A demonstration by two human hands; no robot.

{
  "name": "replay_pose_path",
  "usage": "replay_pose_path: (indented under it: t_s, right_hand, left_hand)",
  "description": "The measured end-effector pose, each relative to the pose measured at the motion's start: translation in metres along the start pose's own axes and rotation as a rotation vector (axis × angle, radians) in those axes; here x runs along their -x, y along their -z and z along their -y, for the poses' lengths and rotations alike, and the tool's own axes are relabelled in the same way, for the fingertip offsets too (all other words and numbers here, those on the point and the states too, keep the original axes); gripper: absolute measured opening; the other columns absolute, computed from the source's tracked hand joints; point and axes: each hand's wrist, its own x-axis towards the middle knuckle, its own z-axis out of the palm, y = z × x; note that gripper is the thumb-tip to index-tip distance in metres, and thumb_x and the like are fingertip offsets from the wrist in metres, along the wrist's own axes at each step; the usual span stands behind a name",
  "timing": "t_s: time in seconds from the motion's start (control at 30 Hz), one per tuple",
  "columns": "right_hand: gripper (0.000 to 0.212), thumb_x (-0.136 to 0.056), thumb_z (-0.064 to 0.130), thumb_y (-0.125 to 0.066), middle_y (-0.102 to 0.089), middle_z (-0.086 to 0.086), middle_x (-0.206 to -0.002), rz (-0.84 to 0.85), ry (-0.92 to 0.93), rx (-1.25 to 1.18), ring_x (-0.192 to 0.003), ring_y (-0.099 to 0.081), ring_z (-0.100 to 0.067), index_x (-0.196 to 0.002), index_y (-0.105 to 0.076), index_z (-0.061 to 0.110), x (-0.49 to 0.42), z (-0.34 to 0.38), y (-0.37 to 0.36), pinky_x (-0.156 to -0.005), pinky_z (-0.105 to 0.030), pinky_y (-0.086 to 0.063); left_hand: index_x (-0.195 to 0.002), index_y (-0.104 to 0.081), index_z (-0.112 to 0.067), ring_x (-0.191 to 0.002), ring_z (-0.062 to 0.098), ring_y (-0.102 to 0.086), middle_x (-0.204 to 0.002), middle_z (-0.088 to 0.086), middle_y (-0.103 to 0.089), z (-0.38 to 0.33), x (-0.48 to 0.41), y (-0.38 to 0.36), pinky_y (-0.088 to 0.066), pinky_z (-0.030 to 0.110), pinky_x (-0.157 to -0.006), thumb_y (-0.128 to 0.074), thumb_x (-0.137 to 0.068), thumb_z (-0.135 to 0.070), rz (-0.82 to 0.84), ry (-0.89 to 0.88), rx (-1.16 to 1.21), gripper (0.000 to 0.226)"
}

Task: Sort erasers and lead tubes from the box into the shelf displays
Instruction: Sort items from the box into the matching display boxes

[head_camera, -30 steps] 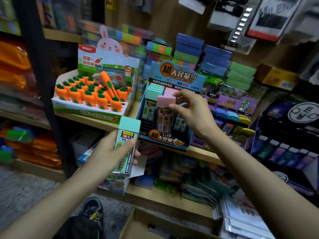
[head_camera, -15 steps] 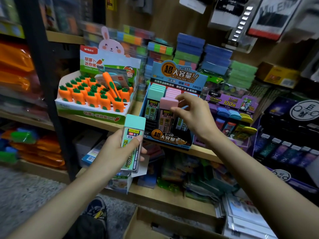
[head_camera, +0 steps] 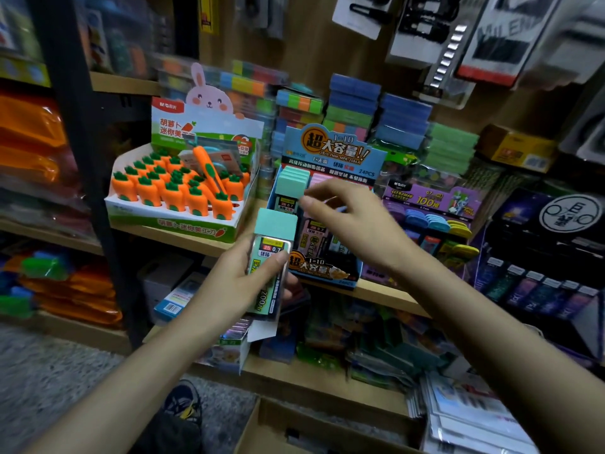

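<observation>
Left hand (head_camera: 242, 283) is gripping an upright, mint-capped lead tube (head_camera: 273, 257) just below the right hand (head_camera: 357, 224), whose blurred fingers are hovering loosely extended over the blue card display (head_camera: 330, 149). Mint tubes (head_camera: 293, 183) are standing inside it. Carrot tray (head_camera: 170, 221) is sitting left of both hands, and an open cardboard box (head_camera: 252, 430) is lying below them.

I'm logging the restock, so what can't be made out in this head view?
Head view:
Right hand: motion-blurred, grip unclear.
Pink lead tubes: mostly hidden behind that hand.
Cardboard box: cut off by the bottom edge, contents unseen.
Mint lead tube: label partly covered by the left hand thumb.
</observation>
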Motion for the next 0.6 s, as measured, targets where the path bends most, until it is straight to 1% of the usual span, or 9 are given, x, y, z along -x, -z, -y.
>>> replay_pose_path:
  t_s: [0.07,0.13,0.17,0.2,0.27,0.33,0.4,0.47,0.6]
  right_hand:
    - [0.026,-0.092,0.026,-0.058,-0.065,0.001,-0.099,0.167,-0.025,-0.162,-0.092,-0.062,-0.012,-0.111,-0.063,0.01,-0.003,0.007,-0.005,-0.079,-0.024,-0.05]
    - [0.018,-0.091,0.015,-0.06,-0.066,-0.004,-0.091,0.2,-0.022,-0.227,-0.085,-0.063,-0.016,-0.106,-0.064,0.007,-0.009,0.012,-0.006,-0.076,-0.027,-0.051]
    - [0.015,-0.09,0.012,-0.061,-0.067,-0.007,-0.088,0.181,-0.016,-0.248,-0.081,-0.064,-0.017,-0.102,-0.065,0.007,-0.012,0.013,-0.005,-0.074,-0.027,-0.052]
    - [0.012,-0.089,0.011,-0.061,-0.068,-0.009,-0.087,0.144,-0.015,-0.265,-0.08,-0.065,-0.019,-0.099,-0.066,0.007,-0.017,0.013,-0.003,-0.074,-0.029,-0.052]
    - [0.008,-0.088,0.012,-0.062,-0.07,-0.013,-0.088,0.024,-0.021,-0.254,-0.083,-0.066,-0.024,-0.096,-0.065,0.009,-0.03,0.012,0.002,-0.079,-0.039,-0.053]
    - [0.01,-0.088,0.013,-0.062,-0.069,-0.015,-0.087,-0.096,-0.012,-0.176,-0.084,-0.066,-0.029,-0.096,-0.065,0.009,-0.045,0.008,0.005,-0.082,-0.047,-0.052]
    - [0.013,-0.086,0.014,-0.063,-0.069,-0.012,-0.086,-0.172,-0.008,-0.076,-0.084,-0.065,-0.026,-0.097,-0.067,0.008,-0.058,0.003,0.004,-0.081,-0.046,-0.051]
    - [0.012,-0.085,0.014,-0.064,-0.07,-0.01,-0.085,-0.204,-0.016,-0.019,-0.082,-0.065,-0.024,-0.094,-0.068,0.008,-0.066,-0.002,-0.002,-0.08,-0.044,-0.051]
    - [0.017,-0.087,0.017,-0.064,-0.071,-0.008,-0.095,-0.155,0.004,0.118,-0.09,-0.063,-0.023,-0.099,-0.07,0.007,-0.072,-0.012,-0.018,-0.081,-0.034,-0.049]
  left_hand:
    - [-0.107,-0.056,-0.022,-0.064,0.022,-0.07,-0.077,0.009,-0.072,-0.003,-0.003,-0.002,-0.056,0.028,-0.056,-0.057,-0.078,-0.034,-0.003,-0.024,0.021,0.031]
    - [-0.105,-0.057,-0.025,-0.067,0.021,-0.07,-0.078,0.007,-0.073,-0.007,-0.007,-0.002,-0.057,0.033,-0.06,-0.059,-0.076,-0.037,-0.035,-0.044,-0.002,0.031]
    - [-0.104,-0.057,-0.026,-0.072,0.018,-0.071,-0.082,0.004,-0.073,-0.009,-0.009,0.0,-0.057,0.032,-0.064,-0.061,-0.074,-0.041,-0.052,-0.061,-0.043,0.034]
    - [-0.105,-0.055,-0.029,-0.079,0.012,-0.07,-0.087,-0.001,-0.072,-0.01,-0.012,0.004,-0.056,0.027,-0.069,-0.063,-0.071,-0.046,-0.073,-0.083,-0.111,0.039]
    - [-0.108,-0.05,-0.03,-0.094,-0.001,-0.061,-0.103,-0.015,-0.064,-0.01,-0.019,0.014,-0.047,0.01,-0.074,-0.066,-0.063,-0.055,-0.133,-0.103,-0.294,0.054]
    - [-0.119,-0.045,-0.025,-0.102,0.001,-0.052,-0.117,-0.013,-0.054,-0.003,-0.028,0.023,-0.04,0.009,-0.075,-0.071,-0.066,-0.051,-0.197,-0.092,-0.482,0.065]
    - [-0.128,-0.043,-0.016,-0.105,0.006,-0.044,-0.127,-0.003,-0.048,0.011,-0.034,0.027,-0.035,0.015,-0.076,-0.075,-0.072,-0.04,-0.249,-0.044,-0.61,0.069]
    - [-0.133,-0.041,-0.011,-0.11,0.011,-0.046,-0.134,0.003,-0.047,0.025,-0.039,0.024,-0.034,0.02,-0.083,-0.074,-0.076,-0.036,-0.247,0.006,-0.637,0.071]
    - [-0.135,-0.043,-0.012,-0.121,0.017,-0.047,-0.136,0.004,-0.05,0.042,-0.045,0.015,-0.035,0.023,-0.087,-0.069,-0.081,-0.037,-0.207,0.028,-0.649,0.065]
